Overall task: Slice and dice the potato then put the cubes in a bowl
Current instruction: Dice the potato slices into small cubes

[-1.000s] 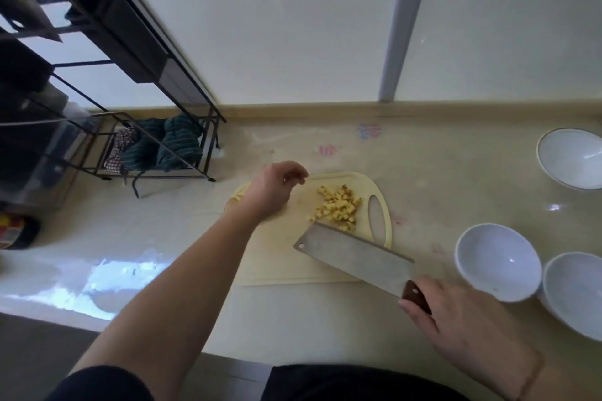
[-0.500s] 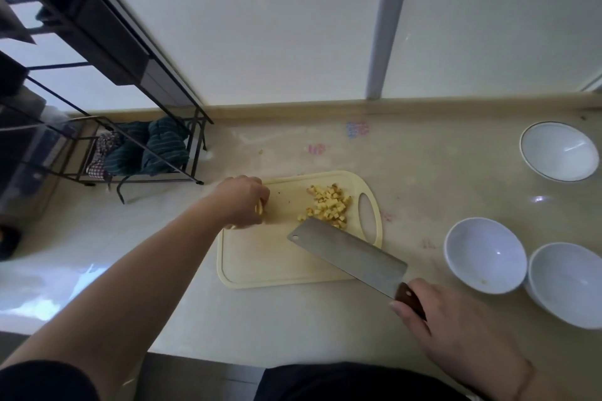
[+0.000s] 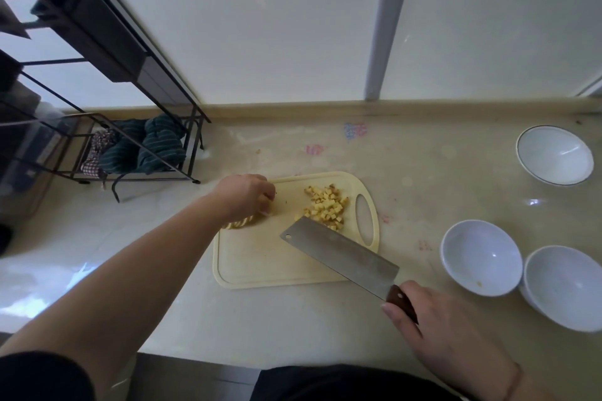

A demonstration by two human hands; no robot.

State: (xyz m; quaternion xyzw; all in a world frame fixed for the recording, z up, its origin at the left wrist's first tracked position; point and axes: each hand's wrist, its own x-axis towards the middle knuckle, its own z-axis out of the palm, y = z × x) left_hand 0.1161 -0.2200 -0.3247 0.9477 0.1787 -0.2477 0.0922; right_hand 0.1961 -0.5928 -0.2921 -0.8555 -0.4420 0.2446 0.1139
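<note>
Two hands over cutting board [image 3: 260, 267]: left hand [image 3: 242, 197] has dropped onto the potato strips [image 3: 239, 223] at the far-left corner and now clutches them; right hand [image 3: 433, 319] grips the cleaver [image 3: 338, 254]. Potato cubes [image 3: 325, 205] piled far right; bowls [image 3: 480, 257] empty. More dicing due.

Person, head-camera view: left arm [image 3: 136, 273] bare from the wrist up to a dark, near-black short sleeve [image 3: 39, 374] at the lower left corner; left hand [image 3: 242, 195] bare, no rings visible. Right hand [image 3: 446, 325] bare, with a thin brownish band [image 3: 511, 382] round the wrist. Dark garment [image 3: 342, 384] across the torso at the bottom edge.
</note>
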